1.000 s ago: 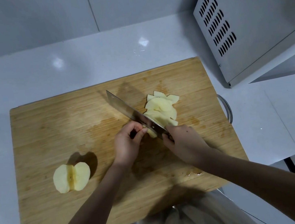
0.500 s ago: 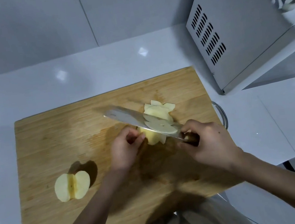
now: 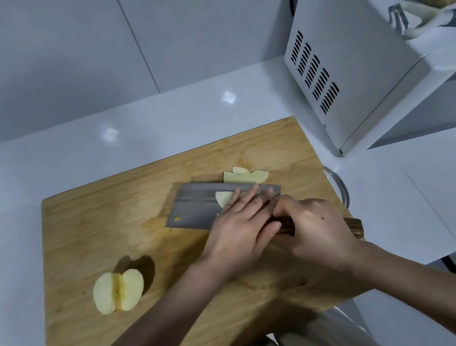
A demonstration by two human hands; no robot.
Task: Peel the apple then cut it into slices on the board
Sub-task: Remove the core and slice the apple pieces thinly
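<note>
1. Head view. The wooden board (image 3: 81, 222) sits on a white counter, with a microwave (image 3: 352, 67) at far right.
2. The cleaver (image 3: 196, 209) lies flat on the board, its blade pointing left. The right hand (image 3: 316, 227) is curled round the wooden handle (image 3: 354, 227).
3. The left hand (image 3: 240, 229) has straight fingers laid on the blade face, touching one slice (image 3: 224, 198) that rests on the steel.
4. A fan of cut slices (image 3: 246, 177) lies just beyond the blade's far edge.
5. The uncut apple half (image 3: 119, 290) lies near the board's left front, well apart from both hands, peeled, with its core line showing on top.
6. Key relation: the half lies left of the hands and closer to the person. Its core line runs roughly front to back. The left hand is nearer, so it is probably the one to fetch it.
</note>
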